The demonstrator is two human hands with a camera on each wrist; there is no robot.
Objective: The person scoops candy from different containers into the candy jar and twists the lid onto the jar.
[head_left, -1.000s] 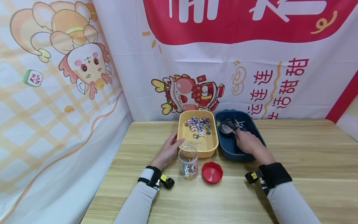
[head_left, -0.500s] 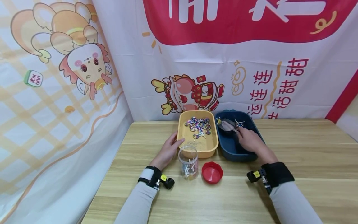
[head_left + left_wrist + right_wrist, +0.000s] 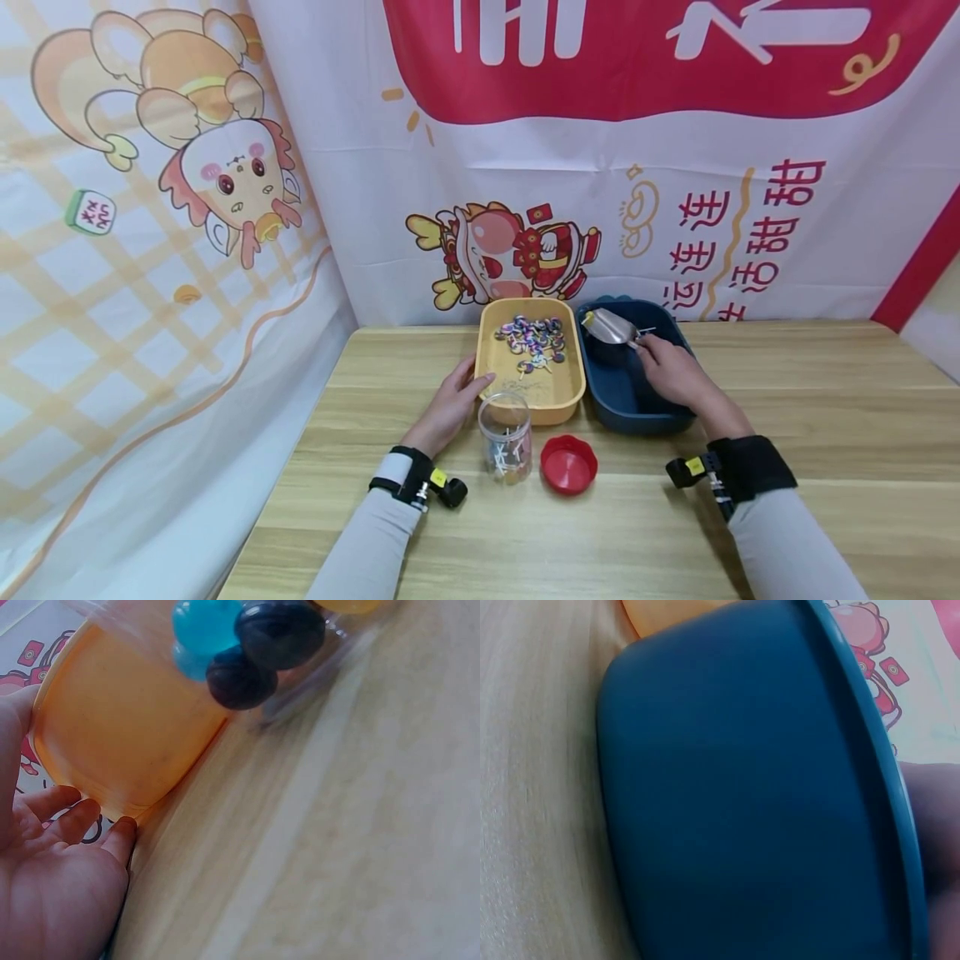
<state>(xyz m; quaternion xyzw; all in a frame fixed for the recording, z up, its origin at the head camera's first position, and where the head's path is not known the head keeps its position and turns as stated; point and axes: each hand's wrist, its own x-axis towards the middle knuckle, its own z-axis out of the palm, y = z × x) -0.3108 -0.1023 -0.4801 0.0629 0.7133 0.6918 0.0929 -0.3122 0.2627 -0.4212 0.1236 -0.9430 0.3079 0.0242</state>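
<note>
A pale wood-grain bench (image 3: 817,417) runs across the view, its front edge out of frame. Behind it hangs a white cloth (image 3: 345,150) printed with a red panel, red characters and a cartoon figure lying sideways; the red panel is cut off by the top edge. Another cloth (image 3: 90,333) on the left has yellow checks and an upside-down cartoon animal.

On the bench, a yellow tray (image 3: 555,388) of swirl-patterned lollipops (image 3: 532,335) stands just beside a blue tub (image 3: 637,421), both near the back edge. A clear jar (image 3: 506,417) and a red dish (image 3: 569,468) stand in front of them.

The left hand (image 3: 447,404) grips the yellow tray's left side, thumb over the rim. The right hand (image 3: 673,372) is closed round the handle of a metal scoop (image 3: 611,328), which is over the blue tub, with something yellow near its tip.

The tub's contents are hard to see beyond some white sticks (image 3: 647,331); the scoop and right hand cover part. The right wrist view shows mostly the tub's outer wall, the hand dark and blurred. In the left wrist view the jar's coloured balls (image 3: 274,634) are cut off at the top. Both sleeves leave the frame below.
</note>
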